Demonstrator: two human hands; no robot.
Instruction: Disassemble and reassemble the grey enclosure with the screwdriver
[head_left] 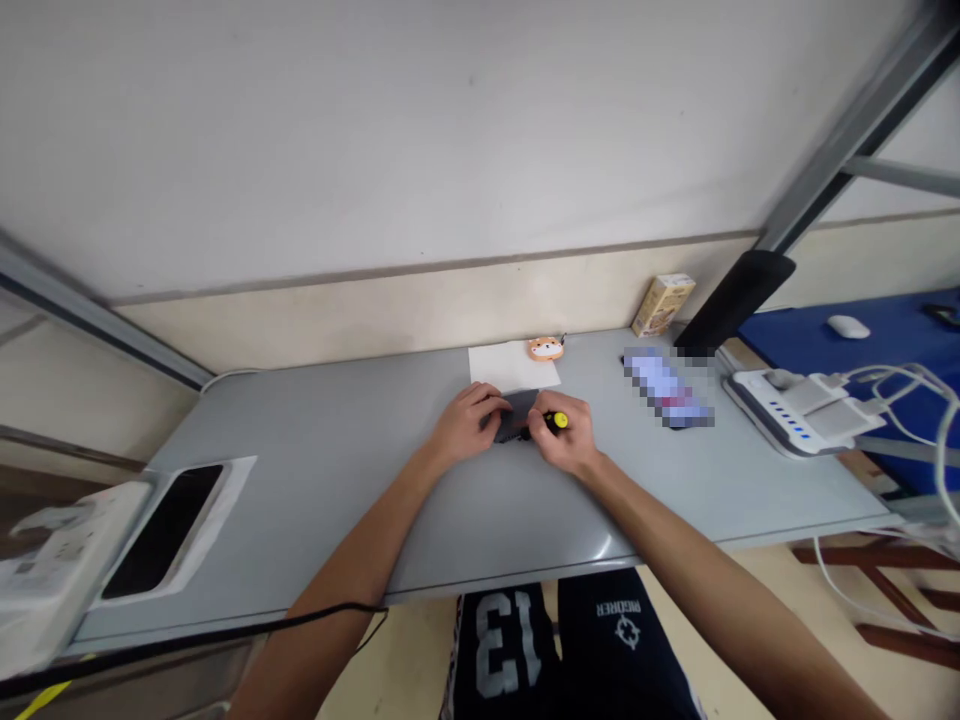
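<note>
A small dark grey flat object [517, 408] lies on the grey desk [337, 440] between my two hands. My left hand [470, 422] grips its left side, fingers curled over the edge. In the fist of my right hand [568, 437] is a black-handled tool with a yellow end [559, 420]; the yellow end faces up to the right. The working end of this tool is mostly hidden by my fingers, near the object's right side. Just behind the hands lies a white sheet of paper [506, 366], with an orange-and-white animal-face case [545, 348] on its far right corner.
At the right are a blurred phone [666, 388], a white power strip [795, 412] with plugs and cables, and a small carton [662, 305] near a black padded post [735, 303]. On the left are a dark phone [166, 530] and another socket block [82, 545]. A wall closes off the back.
</note>
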